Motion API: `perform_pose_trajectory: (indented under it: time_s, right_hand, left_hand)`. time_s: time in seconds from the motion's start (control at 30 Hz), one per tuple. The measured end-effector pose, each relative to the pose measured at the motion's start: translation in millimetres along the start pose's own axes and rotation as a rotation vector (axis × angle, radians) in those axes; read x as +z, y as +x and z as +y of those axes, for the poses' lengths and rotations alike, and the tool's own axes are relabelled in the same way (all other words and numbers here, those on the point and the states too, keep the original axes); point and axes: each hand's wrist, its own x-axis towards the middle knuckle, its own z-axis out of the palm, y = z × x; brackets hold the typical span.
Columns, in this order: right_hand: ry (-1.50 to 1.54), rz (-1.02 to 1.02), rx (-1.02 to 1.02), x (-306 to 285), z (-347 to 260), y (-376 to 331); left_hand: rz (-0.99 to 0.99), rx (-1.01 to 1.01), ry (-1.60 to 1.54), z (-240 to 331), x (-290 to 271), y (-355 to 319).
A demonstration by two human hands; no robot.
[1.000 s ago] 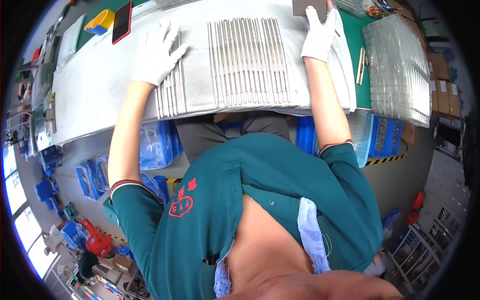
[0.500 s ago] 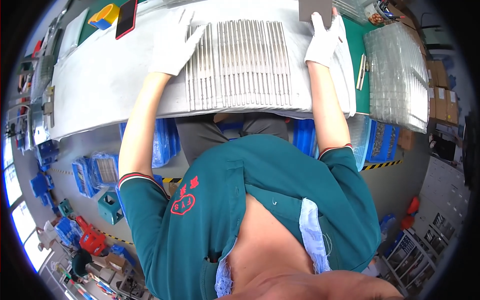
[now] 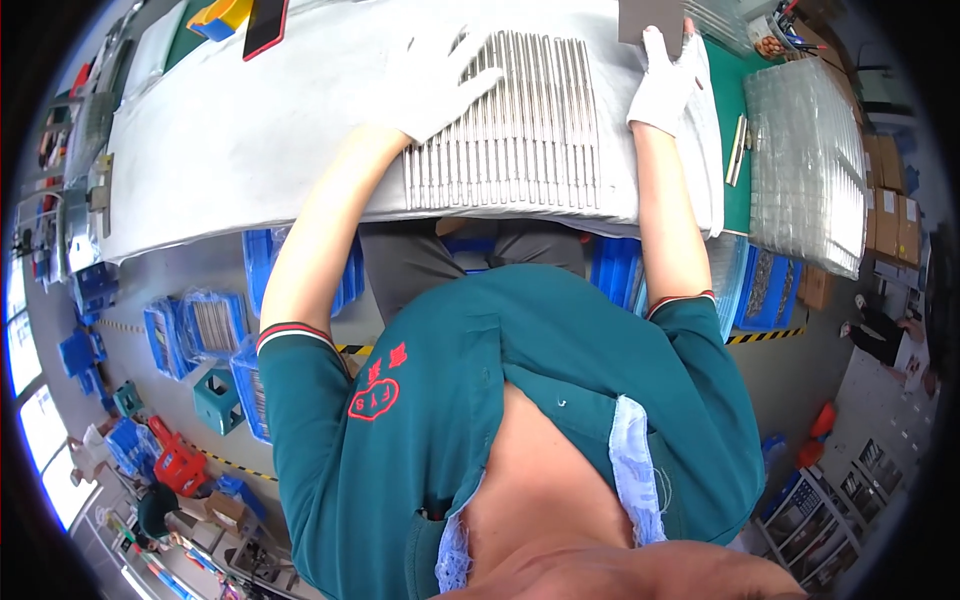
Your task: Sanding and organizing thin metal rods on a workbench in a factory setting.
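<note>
- Across the bench, a grey cloth sheet (image 3: 230,150) lies spread under everything I work on, unmoved from a second ago.
- Row of thin metal rods (image 3: 510,125) lies side by side on it, centre; it sits further right in my view than before.
- My left hand (image 3: 435,80), gloved, has slid right onto the rods' left edge, fingers spread flat, gripping nothing.
- My right hand (image 3: 665,85) still pinches a grey-brown card (image 3: 650,15) at the rods' far right corner.
- Squaring the row looks nearly finished, I judge.

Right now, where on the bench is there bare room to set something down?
The widest bare patch is the grey sheet left of the left hand. The row of metal rods fills the middle, under both hands. Right of the right hand, clear trays crowd the green mat.
</note>
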Motion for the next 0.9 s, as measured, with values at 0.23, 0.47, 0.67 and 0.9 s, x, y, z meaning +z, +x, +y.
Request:
perform_pose_trajectory:
  time_s: [0.23,0.47,0.67,0.9]
  right_hand:
    - [-0.023,-0.017,-0.038,-5,8,4]
    - [0.05,-0.017,0.016,-16,24,14]
    - [0.009,-0.05,0.006,-11,21,10]
    - [-0.202,-0.017,-0.078,6,-12,-4]
  left_hand:
    - [-0.288,-0.045,-0.208,23,-17,17]
    - [-0.245,-0.032,-0.163,-10,-31,-2]
    - [-0.262,-0.029,-0.057,-11,-32,-4]
    - [0.111,0.174,-0.084,19,-10,0]
